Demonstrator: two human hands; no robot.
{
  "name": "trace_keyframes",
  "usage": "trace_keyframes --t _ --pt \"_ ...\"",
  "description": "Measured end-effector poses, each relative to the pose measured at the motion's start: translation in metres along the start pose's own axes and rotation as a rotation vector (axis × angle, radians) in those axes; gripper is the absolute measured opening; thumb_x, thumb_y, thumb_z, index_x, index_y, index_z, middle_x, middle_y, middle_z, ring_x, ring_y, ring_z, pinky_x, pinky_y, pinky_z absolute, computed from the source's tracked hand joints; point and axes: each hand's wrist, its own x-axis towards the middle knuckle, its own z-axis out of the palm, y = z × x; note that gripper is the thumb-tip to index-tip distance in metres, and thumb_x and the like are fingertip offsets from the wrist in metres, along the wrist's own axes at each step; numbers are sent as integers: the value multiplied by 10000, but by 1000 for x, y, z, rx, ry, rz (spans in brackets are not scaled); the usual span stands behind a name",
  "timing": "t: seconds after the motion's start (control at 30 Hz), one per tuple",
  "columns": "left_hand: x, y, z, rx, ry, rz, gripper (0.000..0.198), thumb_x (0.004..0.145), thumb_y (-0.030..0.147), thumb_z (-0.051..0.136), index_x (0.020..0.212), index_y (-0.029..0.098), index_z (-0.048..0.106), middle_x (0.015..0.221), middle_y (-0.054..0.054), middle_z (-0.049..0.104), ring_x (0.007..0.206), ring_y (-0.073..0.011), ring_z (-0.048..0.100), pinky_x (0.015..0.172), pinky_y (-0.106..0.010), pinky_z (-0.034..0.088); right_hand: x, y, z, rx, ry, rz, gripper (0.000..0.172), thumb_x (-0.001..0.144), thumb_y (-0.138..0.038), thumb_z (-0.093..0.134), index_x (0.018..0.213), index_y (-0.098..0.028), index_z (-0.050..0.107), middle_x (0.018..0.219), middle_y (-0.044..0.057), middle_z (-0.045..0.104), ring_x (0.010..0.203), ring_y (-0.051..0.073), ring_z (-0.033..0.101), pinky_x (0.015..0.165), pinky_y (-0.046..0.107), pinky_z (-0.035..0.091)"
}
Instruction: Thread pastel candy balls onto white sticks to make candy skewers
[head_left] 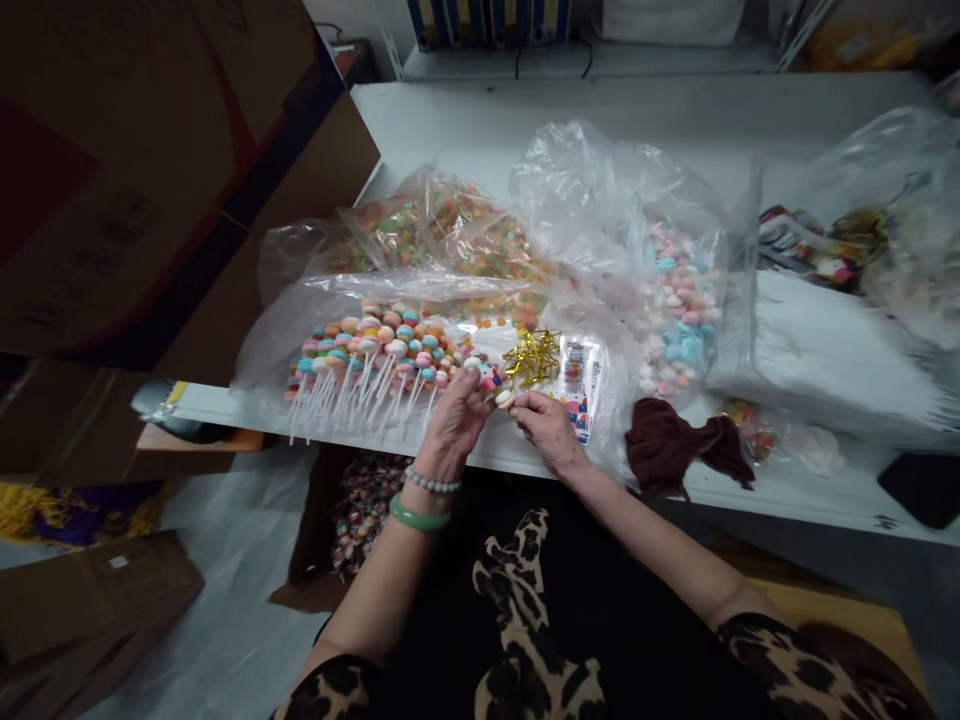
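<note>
My left hand (452, 422) and my right hand (547, 431) meet at the near table edge, their fingertips pinching a small pale round candy (504, 400) on a stick; the hands partly hide it. Just beyond lie gold metallic twist ties (532, 358) and a printed candy packet (581, 388). To the left, many pastel lollipops (373, 348) lie in rows on clear plastic (285, 335), their white sticks pointing towards me. A bead bracelet (433, 482) and a green bangle (419, 513) circle my left wrist.
Clear bags of small colourful candies (442, 235) and pastel candies (679, 320) lie on the white table (465, 120). A brown cloth (679, 445) sits near the edge. A cardboard box (150, 180) rises at left, and an open box of wrapped sweets (364, 510) stands below.
</note>
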Motion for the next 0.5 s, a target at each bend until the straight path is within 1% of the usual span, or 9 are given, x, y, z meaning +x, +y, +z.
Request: trace_keyframes --t 0.07,0.13,0.2,0.27,0.33,0.4,0.47,0.5 --pt "5 9 0 -63 8 13 321 728 350 776 963 198 618 899 -25 675 822 -174 659 789 -335 516 -1 -4 -2 8 -53 49 121 667 -312 609 661 -199 564 500 -80 394 437 64 280 437 222 200" --pt "11 10 3 -87 22 13 308 745 346 764 963 189 613 793 -1 652 722 -146 645 784 -337 520 -1 -5 -1 0 -69 84 120 665 -314 601 669 -199 567 492 -85 385 427 62 271 435 222 200" --pt "14 3 6 -84 70 65 277 762 342 749 931 178 604 673 33 595 605 -112 601 733 -310 520 0 -2 2 -49 -32 75 116 657 -311 595 653 -199 564 500 -78 407 432 67 294 437 224 212" --pt "16 -9 9 -77 124 133 256 777 350 731 901 179 588 622 51 553 544 -95 564 669 -280 509 2 2 6 -93 24 37 113 652 -306 591 630 -200 559 517 -69 428 449 73 317 446 228 232" --pt "15 -20 11 -75 172 173 245 791 363 714 883 186 573 613 58 537 524 -90 550 628 -260 497 3 7 11 -99 55 12 120 660 -308 590 616 -202 554 527 -65 426 467 81 326 463 233 255" --pt "13 -28 12 -78 207 193 231 802 364 701 872 187 569 616 60 530 517 -81 539 621 -248 495 5 9 16 -80 73 0 135 674 -318 586 611 -205 547 529 -63 414 480 89 331 482 239 277" --pt "11 -30 12 -77 224 195 215 809 351 695 864 180 577 633 51 543 530 -77 541 626 -239 494 6 10 18 -79 97 -19 148 687 -328 572 607 -209 537 532 -58 423 497 101 357 503 245 303" --pt "11 -29 10 -73 212 168 211 809 347 696 860 175 584 648 41 557 552 -83 556 635 -241 497 6 10 17 -104 110 -47 148 695 -328 565 610 -210 540 547 -51 448 518 109 387 524 248 326"
